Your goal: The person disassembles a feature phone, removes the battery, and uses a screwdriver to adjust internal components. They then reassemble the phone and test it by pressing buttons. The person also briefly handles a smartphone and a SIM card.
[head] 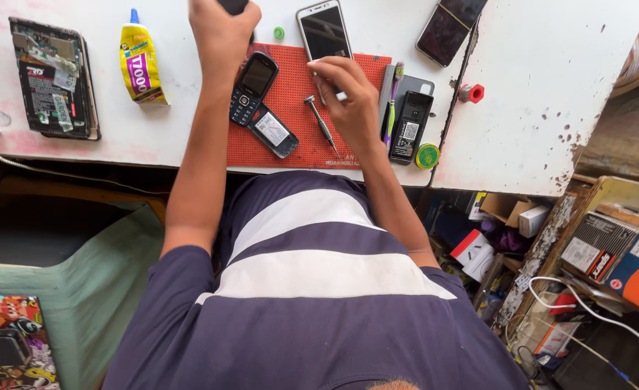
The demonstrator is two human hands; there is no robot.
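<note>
- While the left hand (223,32) closes on one dark object at the tabletop's (536,87) far edge, the right hand (348,101) rests curled on the red mat (298,137), gripping nothing I can confirm.
- One screwdriver (320,123) lies just beside the right hand.
- Two keypad phones (254,87) lie on the mat.
- One glue bottle (139,63) sits toward the left edge.

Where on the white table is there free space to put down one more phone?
Bare white table lies right of the red cap, and between the glue bottle and the left hand. The red mat is crowded with phones and a screwdriver.
</note>
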